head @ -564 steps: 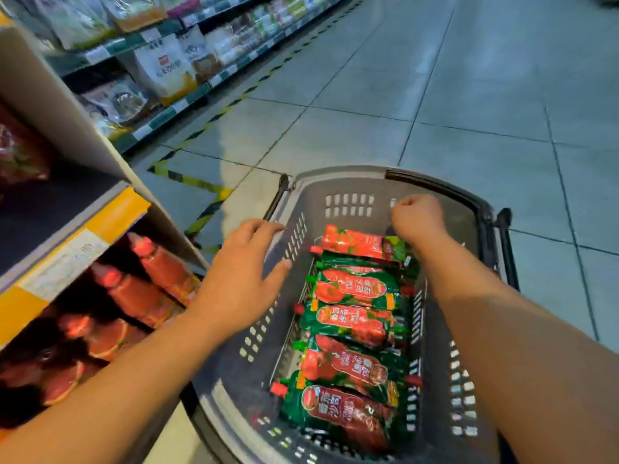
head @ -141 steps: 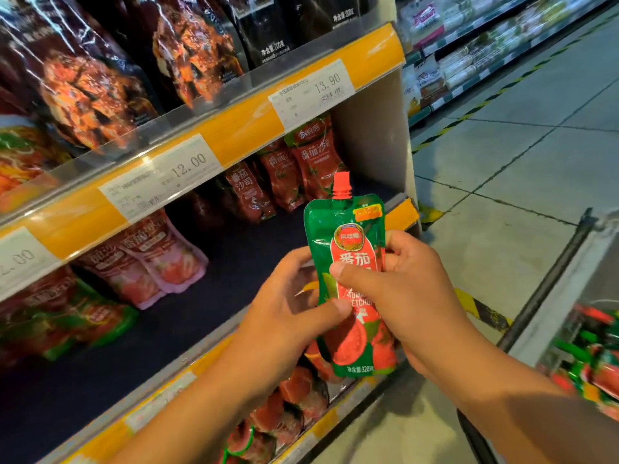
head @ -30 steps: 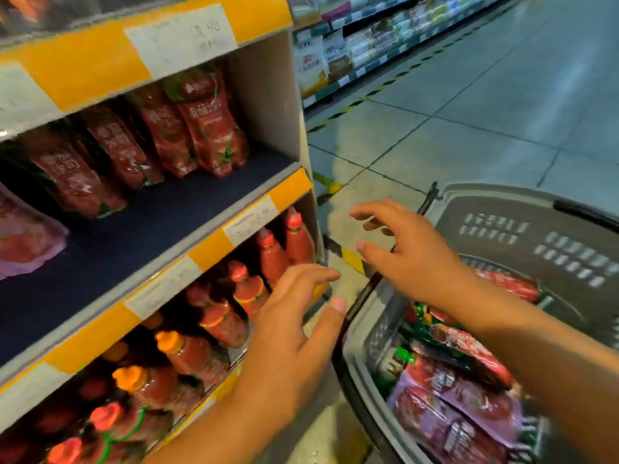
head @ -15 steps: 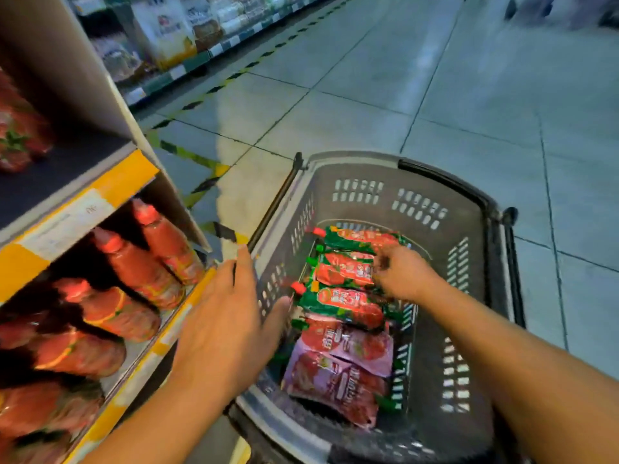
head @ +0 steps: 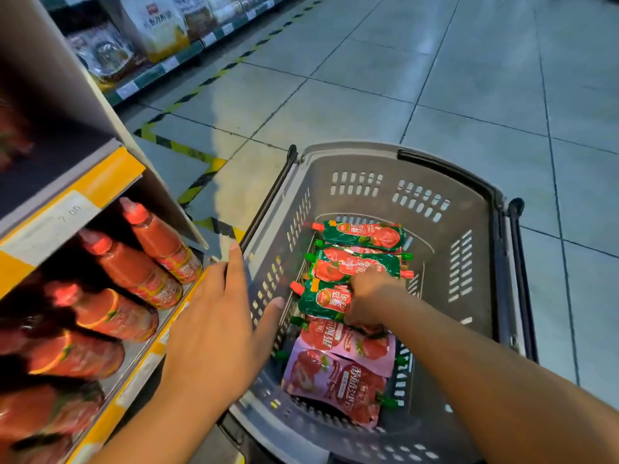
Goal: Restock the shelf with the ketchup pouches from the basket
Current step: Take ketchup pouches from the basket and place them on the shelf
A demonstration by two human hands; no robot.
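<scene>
left hand [head: 214, 333] hovers flat, fingers straight, over the basket [head: 469, 202] rim. right hand [head: 366, 301], further in, curls its fingers on a green ketchup pouch [head: 323, 301] lying mid-basket w/ others. pouch looks soft, prob. slippery film; better grip it near the stiff spout.

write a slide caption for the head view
Right hand grips a green ketchup pouch in the grey basket; left hand open at its rim.
</scene>
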